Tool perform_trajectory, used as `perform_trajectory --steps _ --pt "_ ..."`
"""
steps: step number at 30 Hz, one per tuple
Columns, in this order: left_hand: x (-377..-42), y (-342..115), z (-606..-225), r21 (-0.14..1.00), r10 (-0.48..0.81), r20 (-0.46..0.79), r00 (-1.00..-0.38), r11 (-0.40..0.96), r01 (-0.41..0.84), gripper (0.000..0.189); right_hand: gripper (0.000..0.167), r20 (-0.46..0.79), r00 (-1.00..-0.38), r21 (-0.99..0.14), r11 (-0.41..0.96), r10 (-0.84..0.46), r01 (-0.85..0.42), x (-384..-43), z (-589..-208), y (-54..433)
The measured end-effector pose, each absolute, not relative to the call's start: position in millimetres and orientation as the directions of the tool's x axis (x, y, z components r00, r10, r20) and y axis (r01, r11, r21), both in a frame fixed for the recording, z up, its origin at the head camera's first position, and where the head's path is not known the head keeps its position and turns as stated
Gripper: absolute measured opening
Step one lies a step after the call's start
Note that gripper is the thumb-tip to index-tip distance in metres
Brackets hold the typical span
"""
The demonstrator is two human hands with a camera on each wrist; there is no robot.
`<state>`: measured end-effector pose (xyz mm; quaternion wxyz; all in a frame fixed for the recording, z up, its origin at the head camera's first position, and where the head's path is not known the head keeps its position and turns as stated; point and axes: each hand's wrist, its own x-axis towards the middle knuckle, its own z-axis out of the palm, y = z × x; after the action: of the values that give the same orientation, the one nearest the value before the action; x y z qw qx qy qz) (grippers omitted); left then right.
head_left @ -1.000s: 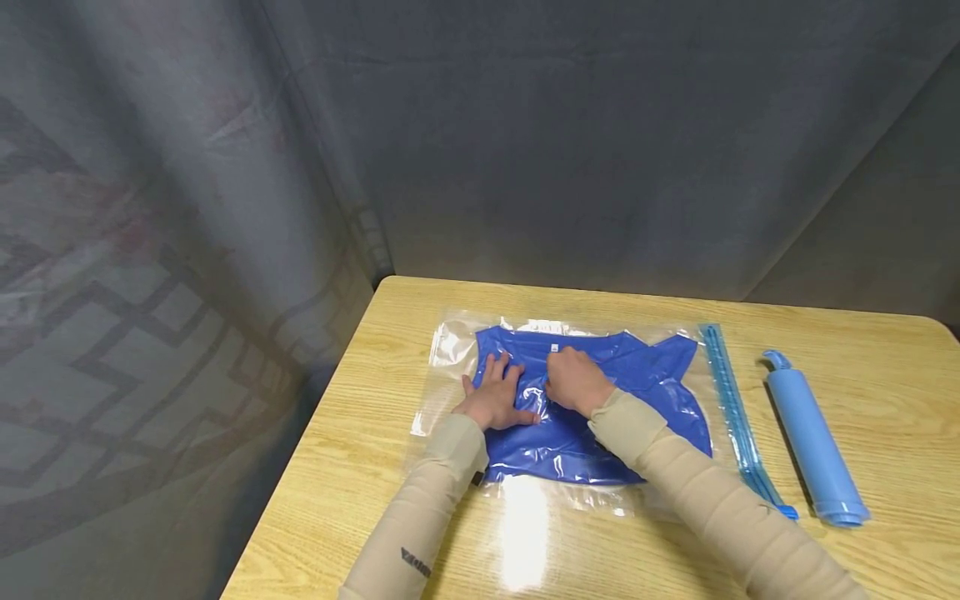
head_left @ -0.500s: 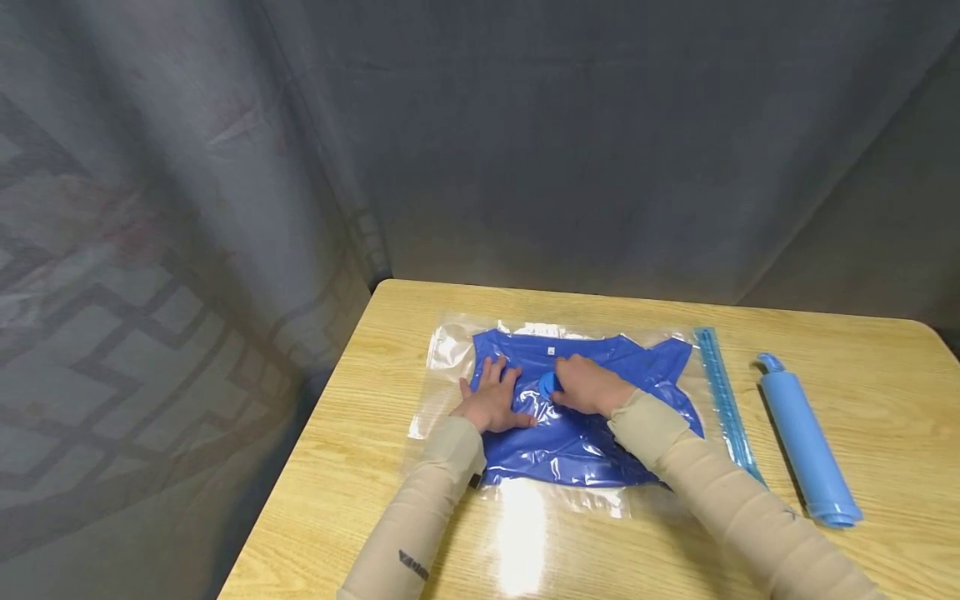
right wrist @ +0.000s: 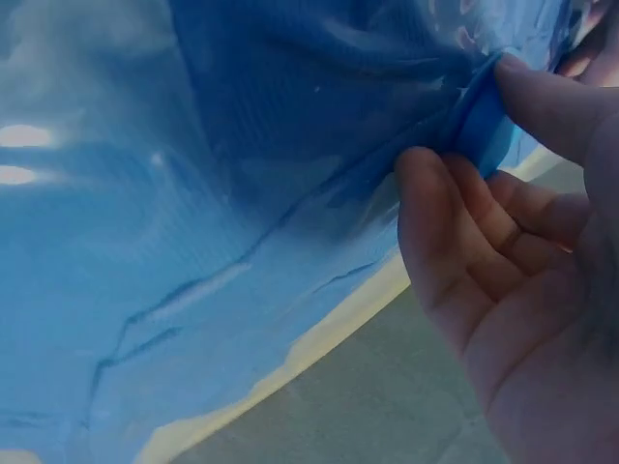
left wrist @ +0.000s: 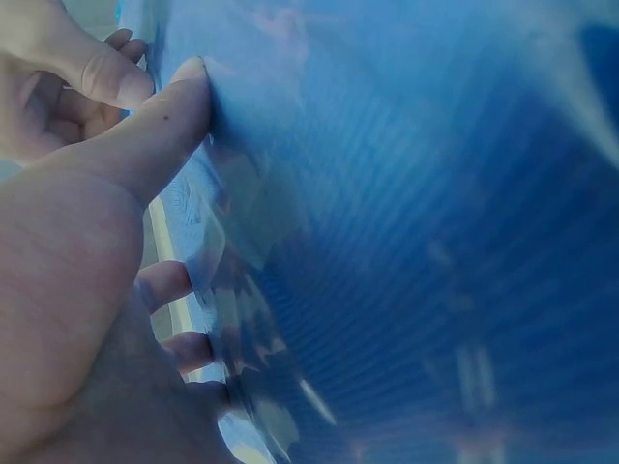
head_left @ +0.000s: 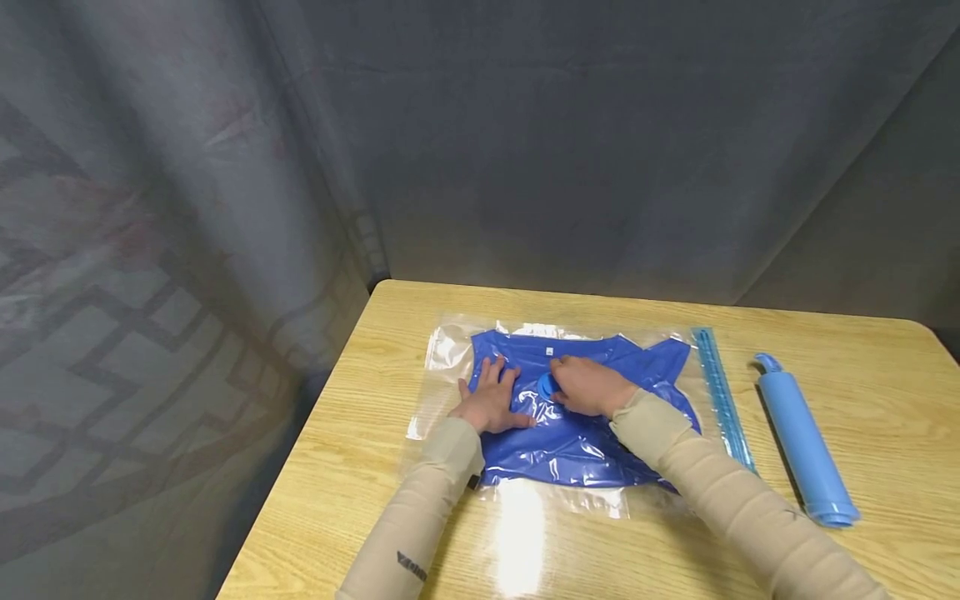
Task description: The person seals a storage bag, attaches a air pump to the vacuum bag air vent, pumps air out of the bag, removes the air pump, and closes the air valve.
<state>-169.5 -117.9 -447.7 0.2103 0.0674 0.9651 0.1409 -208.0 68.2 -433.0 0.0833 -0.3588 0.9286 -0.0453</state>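
Observation:
A transparent vacuum storage bag (head_left: 442,392) lies flat on the table with a folded blue garment (head_left: 577,454) inside. My left hand (head_left: 492,403) rests on the bag's left half, fingers spread; its thumb (left wrist: 179,116) lies against the film in the left wrist view. To its right, my right hand (head_left: 592,386) pinches the round blue valve cap (head_left: 545,386) on the bag. From the right wrist, the thumb shows on one side of the cap (right wrist: 484,121) and curled fingers (right wrist: 435,208) on the other. Part of the cap is hidden behind the hand.
A blue zip strip (head_left: 722,392) runs along the bag's right end, its near part behind the right sleeve. Beyond it lies a light-blue hand pump (head_left: 806,446). The wooden table (head_left: 360,467) meets a grey curtain (head_left: 562,167) behind.
My right hand has shifted slightly right and turned, so the blue valve cap shows beside its fingers. The left hand stays spread on the bag. The head view has shifted a little.

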Motion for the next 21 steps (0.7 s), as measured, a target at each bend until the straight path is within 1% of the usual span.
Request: perform_trajectory --steps 3,8,14,17,21 --pt "-169.3 -118.1 -447.3 0.302 0.190 -0.387 -0.902 0.951 0.071 0.095 0.035 -0.107 -0.711 -0.081 0.719 -0.694 -0.690 -206.6 -433.3 66.3" --pt "-168.8 -119.1 -446.2 0.313 0.196 -0.387 -0.901 0.947 0.072 0.095 0.035 -0.101 -0.716 -0.031 0.722 -0.691 -0.692 -204.1 -433.1 63.1" --pt "-169.3 -119.1 -446.4 0.312 0.199 -0.388 -0.900 0.947 0.075 0.095 0.039 -0.073 -0.702 0.071 0.699 -0.708 -0.712 -200.7 -429.9 58.2" --pt "-168.9 -119.0 -446.4 0.309 0.198 -0.383 -0.902 0.948 0.077 0.095 0.039 -0.074 -0.721 0.094 0.715 -0.689 -0.693 -200.2 -431.0 56.9" --pt "-168.6 -119.2 -445.7 0.310 0.202 -0.376 -0.904 0.947 0.082 0.095 0.041 -0.092 -0.770 0.059 0.768 -0.631 -0.637 -200.9 -434.7 56.0"
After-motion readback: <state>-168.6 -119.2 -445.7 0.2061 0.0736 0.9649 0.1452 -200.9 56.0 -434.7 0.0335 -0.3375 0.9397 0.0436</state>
